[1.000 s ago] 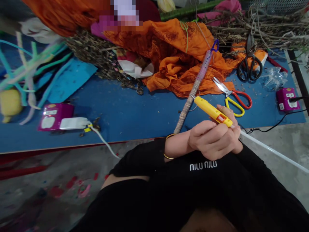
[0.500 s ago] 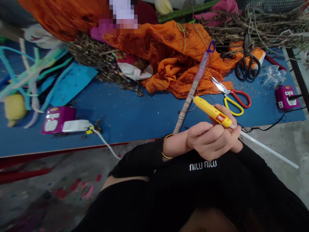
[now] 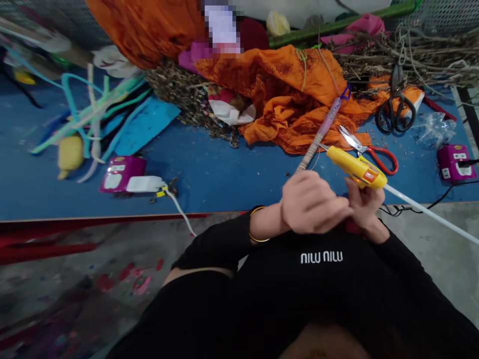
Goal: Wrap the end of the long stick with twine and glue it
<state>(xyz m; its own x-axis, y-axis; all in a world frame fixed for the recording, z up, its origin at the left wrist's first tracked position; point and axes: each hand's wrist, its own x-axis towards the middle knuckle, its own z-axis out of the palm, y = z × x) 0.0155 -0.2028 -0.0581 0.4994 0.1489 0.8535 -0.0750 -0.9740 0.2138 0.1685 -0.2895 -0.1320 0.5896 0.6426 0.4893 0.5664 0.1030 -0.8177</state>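
Observation:
My right hand (image 3: 368,202) grips a yellow hot glue gun (image 3: 354,167) by its handle. A long white glue stick (image 3: 426,209) sticks out of the gun's rear end, while its nozzle points up-left at a cord-wrapped stick (image 3: 310,152). My left hand (image 3: 314,202) is closed beside the right one, back of the hand up; what its fingers hold, if anything, is hidden. The wrapped stick's lower part passes behind the left hand, and I cannot tell whether they touch. Just beyond the gun lie scissors (image 3: 359,147) with a red handle, partly covered by the gun.
Orange cloth (image 3: 277,114) and dried plant stems (image 3: 179,99) heap along the back of the blue table (image 3: 220,184). Black-handled scissors (image 3: 396,112) lie right. Purple power sockets (image 3: 123,172) stand at the left, and another purple socket (image 3: 454,164) at the right, with cables.
The left hand has come away from the rear of the glue gun and shifted slightly left. The gun has moved a little right, with its handle in the right hand. The view has shifted.

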